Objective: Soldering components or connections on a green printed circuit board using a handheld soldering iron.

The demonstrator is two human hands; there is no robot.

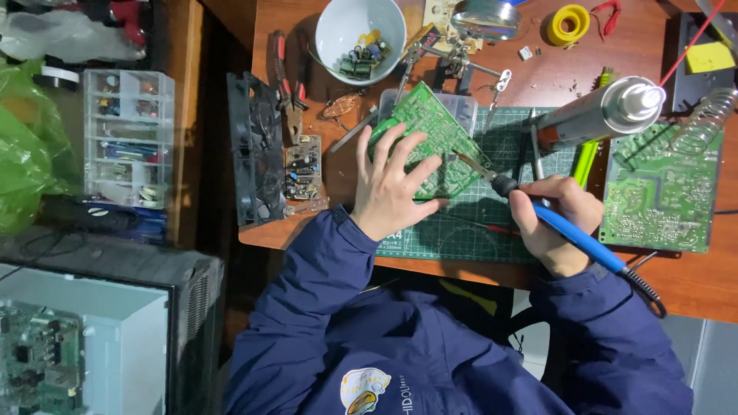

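white bowl [338, 34] of small components, hands on green circuit board [430, 138], soldering iron [569, 230]

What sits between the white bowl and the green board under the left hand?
In the head view, metal tweezers and a clear plastic box lie between the white bowl and the green board, which the left hand holds down.
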